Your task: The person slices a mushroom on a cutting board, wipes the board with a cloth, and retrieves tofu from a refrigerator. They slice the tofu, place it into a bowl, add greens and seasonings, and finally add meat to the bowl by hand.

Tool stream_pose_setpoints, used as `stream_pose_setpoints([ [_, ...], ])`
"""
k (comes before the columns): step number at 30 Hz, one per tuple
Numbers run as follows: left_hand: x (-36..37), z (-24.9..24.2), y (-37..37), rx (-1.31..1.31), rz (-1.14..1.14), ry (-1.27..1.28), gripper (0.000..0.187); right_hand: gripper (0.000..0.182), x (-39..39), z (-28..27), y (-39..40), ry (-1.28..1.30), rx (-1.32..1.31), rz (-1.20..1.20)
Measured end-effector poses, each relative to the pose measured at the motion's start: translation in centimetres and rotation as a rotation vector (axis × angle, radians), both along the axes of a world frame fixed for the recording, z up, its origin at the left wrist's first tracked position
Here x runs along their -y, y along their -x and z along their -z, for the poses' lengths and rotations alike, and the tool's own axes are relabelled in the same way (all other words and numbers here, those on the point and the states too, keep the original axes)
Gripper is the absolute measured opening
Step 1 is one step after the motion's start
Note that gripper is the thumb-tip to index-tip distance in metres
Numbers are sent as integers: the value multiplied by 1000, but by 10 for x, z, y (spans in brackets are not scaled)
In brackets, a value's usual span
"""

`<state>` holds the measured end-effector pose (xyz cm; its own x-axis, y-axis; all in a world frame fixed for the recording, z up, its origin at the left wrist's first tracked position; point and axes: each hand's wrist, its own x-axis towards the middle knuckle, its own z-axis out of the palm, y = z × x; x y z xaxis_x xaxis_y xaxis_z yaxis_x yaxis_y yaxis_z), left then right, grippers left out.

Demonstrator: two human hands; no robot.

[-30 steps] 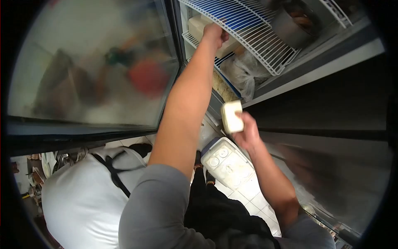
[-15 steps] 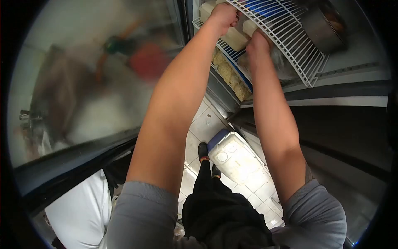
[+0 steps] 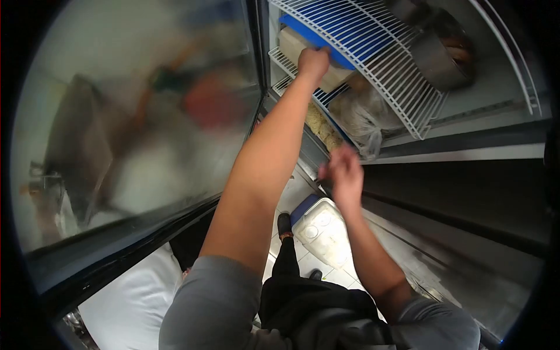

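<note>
My left hand (image 3: 315,63) is closed at the edge of a flat blue lid (image 3: 300,30), just under the wire shelf in the fridge. Beneath the lid sits a pale, box-like container (image 3: 290,44); its far side is hidden. Lower and nearer to me, my right hand (image 3: 345,175) is outside the shelves, blurred, its thumb and fingers apart and nothing visible in it. Above it lies a clear plastic bag (image 3: 364,114) with contents I cannot make out.
A white wire shelf (image 3: 379,64) hangs above, with metal pots (image 3: 440,61) on it. Yellowish food (image 3: 321,128) lies on a lower level. The glass door (image 3: 157,146) stands at left. On the tiled floor is a white-lidded bin (image 3: 324,233).
My right hand has pulled back from the shelf toward me. My left hand has moved slightly down, and the blue lid now covers part of the pale container.
</note>
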<state>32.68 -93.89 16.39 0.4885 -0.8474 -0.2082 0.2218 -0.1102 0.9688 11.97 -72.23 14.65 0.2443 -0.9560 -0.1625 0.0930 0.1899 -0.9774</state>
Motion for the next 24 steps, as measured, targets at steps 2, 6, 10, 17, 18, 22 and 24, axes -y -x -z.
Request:
stream_pose_setpoints([
  [2,7,15,2,-22,-30,-58,24,35,-75,10,40,139,-225,-164],
  [6,-7,-8,9,-197,7,-51,24,40,-151,5,127,-75,-623,-576],
  [10,-2,-3,26,-88,-82,-171,27,39,-182,14,197,-133,-808,-604],
  [17,6,46,6,218,-270,-191,46,39,-223,10,278,-231,-985,-478],
  [18,5,59,-3,307,-307,-207,50,40,-227,10,289,-227,-1012,-493],
  [22,-139,77,74,-317,-299,39,36,24,-240,12,318,-148,-1018,-524],
  [24,-227,83,139,-257,-418,-7,32,18,-239,28,327,-147,-959,-478],
])
